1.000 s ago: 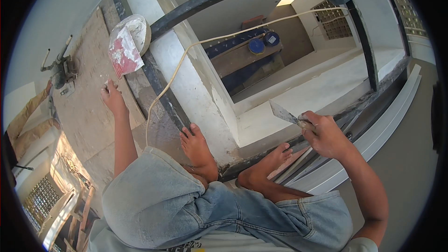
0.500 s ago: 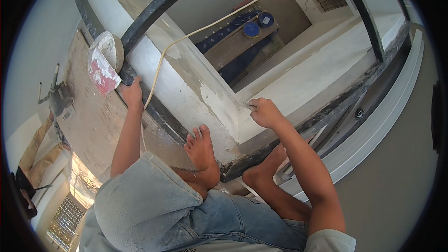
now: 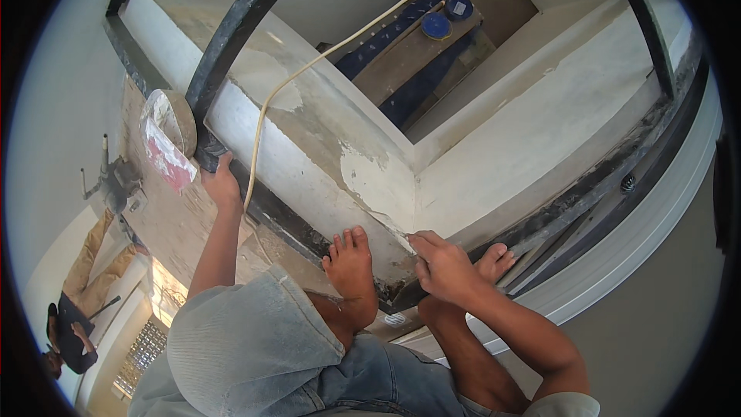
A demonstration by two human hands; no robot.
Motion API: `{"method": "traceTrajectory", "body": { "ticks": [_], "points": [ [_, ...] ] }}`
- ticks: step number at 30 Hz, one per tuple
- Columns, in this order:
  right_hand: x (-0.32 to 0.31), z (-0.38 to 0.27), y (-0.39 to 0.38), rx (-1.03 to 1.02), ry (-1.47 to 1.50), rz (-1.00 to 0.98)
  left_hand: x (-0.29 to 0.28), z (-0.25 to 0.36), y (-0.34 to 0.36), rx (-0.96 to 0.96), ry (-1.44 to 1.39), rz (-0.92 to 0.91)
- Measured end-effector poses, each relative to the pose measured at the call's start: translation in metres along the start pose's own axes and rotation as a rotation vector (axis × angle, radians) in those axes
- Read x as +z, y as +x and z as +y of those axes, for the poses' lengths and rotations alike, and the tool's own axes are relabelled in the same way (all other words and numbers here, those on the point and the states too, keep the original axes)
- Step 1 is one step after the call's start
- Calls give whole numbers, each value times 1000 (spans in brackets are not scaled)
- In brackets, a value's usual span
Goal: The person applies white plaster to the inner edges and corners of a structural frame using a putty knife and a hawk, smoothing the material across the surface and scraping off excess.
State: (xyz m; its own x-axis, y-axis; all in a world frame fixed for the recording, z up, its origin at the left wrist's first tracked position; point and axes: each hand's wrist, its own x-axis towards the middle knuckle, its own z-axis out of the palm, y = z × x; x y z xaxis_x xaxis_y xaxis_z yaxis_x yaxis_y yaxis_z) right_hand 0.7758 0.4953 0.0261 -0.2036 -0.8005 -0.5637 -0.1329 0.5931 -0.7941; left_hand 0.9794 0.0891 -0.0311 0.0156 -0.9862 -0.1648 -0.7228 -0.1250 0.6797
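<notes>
My right hand (image 3: 445, 264) is closed round a small putty knife (image 3: 406, 237), mostly hidden in the fingers. Its thin tip meets the near corner of a concrete ledge (image 3: 309, 161) patched with white plaster. My left hand (image 3: 222, 184) grips the black metal frame (image 3: 266, 201) at the foot of an upright bar. Just beyond that hand, a round tub (image 3: 182, 120) smeared with white putty is perched by the frame, with a red and white piece (image 3: 168, 159) on its near side. My bare feet (image 3: 352, 266) rest beside the ledge corner.
A cream cable (image 3: 309, 64) runs across the ledge. In the recess below, blue-lidded buckets (image 3: 437, 25) stand on a plank (image 3: 401, 69). Pale rails (image 3: 617, 262) curve along the right. Another person (image 3: 76, 332) is at the lower left, near a grey metal fitting (image 3: 117, 184).
My right hand has moved nearer to me, from the ledge's inner corner to its outer edge. The view has shifted slightly. My left hand keeps its hold on the frame.
</notes>
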Motion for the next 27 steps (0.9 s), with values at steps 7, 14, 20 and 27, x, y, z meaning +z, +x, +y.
{"method": "traceTrajectory", "body": {
  "ticks": [7,14,20,27],
  "points": [
    [7,11,69,5,-139,-26,4,8,-4,-33,-34,-9],
    [2,-10,68,-27,-172,-84,0,9,-5,-11,-19,21],
    [13,16,93,22,-174,17,10,-1,1,46,-17,47],
    [11,-4,89,58,-174,-28,-4,-9,7,37,-7,29]
  ]
}}
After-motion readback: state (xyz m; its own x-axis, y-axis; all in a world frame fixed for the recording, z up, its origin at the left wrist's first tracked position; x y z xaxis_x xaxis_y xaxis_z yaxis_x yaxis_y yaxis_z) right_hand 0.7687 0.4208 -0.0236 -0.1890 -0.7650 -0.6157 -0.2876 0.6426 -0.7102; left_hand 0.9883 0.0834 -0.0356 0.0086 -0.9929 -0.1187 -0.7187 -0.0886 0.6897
